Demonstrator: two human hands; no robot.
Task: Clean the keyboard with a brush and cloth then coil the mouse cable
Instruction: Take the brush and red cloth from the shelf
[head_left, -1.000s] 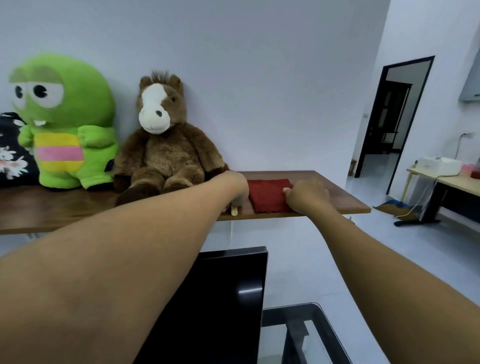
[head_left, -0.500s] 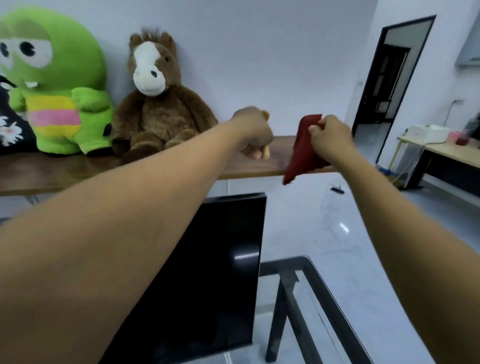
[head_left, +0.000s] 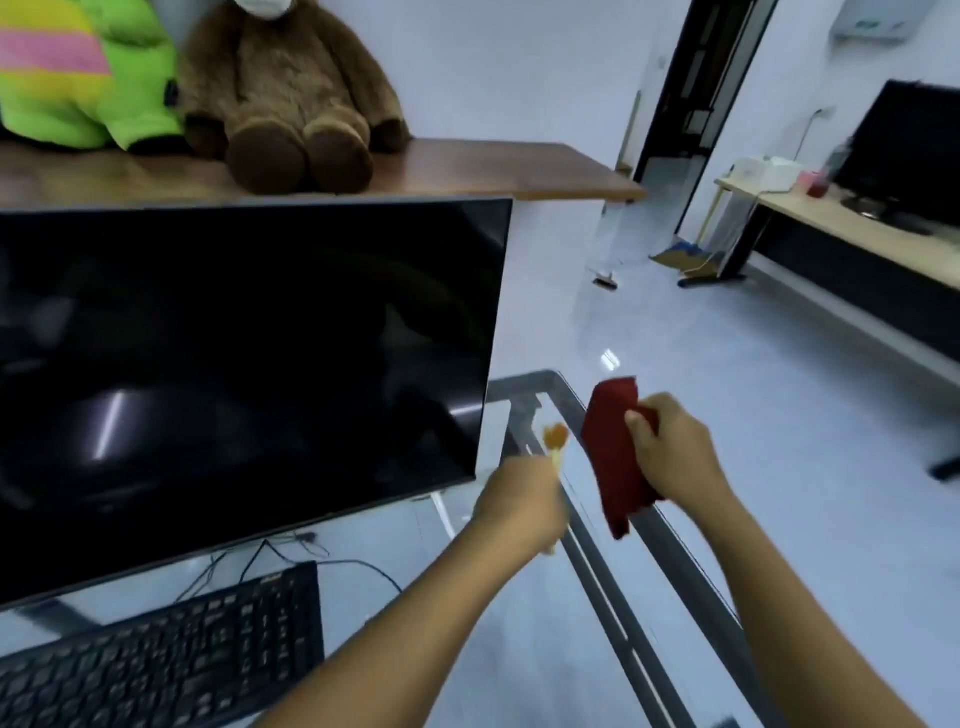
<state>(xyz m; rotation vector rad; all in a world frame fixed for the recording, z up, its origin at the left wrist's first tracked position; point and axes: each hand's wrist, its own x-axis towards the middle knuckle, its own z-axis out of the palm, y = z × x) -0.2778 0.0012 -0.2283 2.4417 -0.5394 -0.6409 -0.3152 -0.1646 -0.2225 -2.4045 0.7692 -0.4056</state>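
My left hand (head_left: 522, 501) grips a small brush (head_left: 556, 439) with a pale handle and orange bristles pointing up. My right hand (head_left: 672, 452) holds a dark red cloth (head_left: 610, 457) that hangs down from my fingers. Both hands hover over the right end of the glass desk (head_left: 550, 644). A black keyboard (head_left: 166, 660) lies at the lower left on the desk, left of and below my left hand. Thin black cables (head_left: 332, 564) run behind the keyboard. No mouse is in view.
A large dark monitor (head_left: 244, 374) stands behind the keyboard. Above it a wooden shelf (head_left: 493, 169) carries a brown plush horse (head_left: 280, 93) and a green plush (head_left: 83, 78). At the right stands another desk (head_left: 852, 234) with a screen; open floor lies between.
Both hands lifted the brush and the red cloth off the shelf and came down in front of the monitor to the desk. My view tilted down, bringing the keyboard into sight.
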